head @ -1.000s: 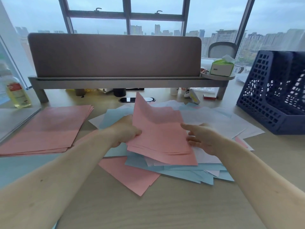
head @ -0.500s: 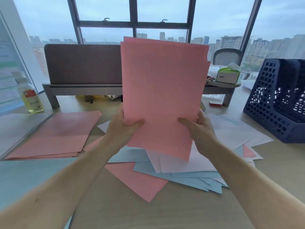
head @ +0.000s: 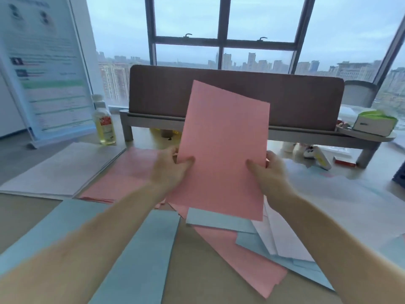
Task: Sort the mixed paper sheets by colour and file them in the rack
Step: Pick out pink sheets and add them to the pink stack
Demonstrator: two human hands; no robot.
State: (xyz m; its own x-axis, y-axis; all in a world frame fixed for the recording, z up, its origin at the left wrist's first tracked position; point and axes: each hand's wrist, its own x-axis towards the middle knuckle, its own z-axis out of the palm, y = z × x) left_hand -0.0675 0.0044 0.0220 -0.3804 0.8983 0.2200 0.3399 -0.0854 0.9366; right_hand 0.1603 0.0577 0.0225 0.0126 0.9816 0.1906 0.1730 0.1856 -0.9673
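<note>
A bundle of pink sheets (head: 221, 148) stands upright above the desk, tilted a little to the right. My left hand (head: 169, 170) grips its lower left edge and my right hand (head: 268, 174) grips its lower right edge, thumbs on the front. Behind my left hand lies a sorted pink stack (head: 129, 172). A white stack (head: 63, 170) lies left of that, and a blue stack (head: 140, 244) lies near the front edge under my left forearm. Mixed pink, blue and white sheets (head: 274, 242) spread below and right of my hands. Only a dark corner of the rack (head: 400, 174) shows at the right edge.
A brown desk divider (head: 302, 102) on a grey shelf crosses the back. An oil bottle (head: 104, 126) and a standing poster (head: 43, 69) are at the back left. A green tissue box (head: 374, 123) sits on the shelf's right end. Small items lie under the shelf.
Both hands lifted the pink bundle off the mixed pile and carried it left toward the pink stack. The view swung left, so the rack slid almost out of sight.
</note>
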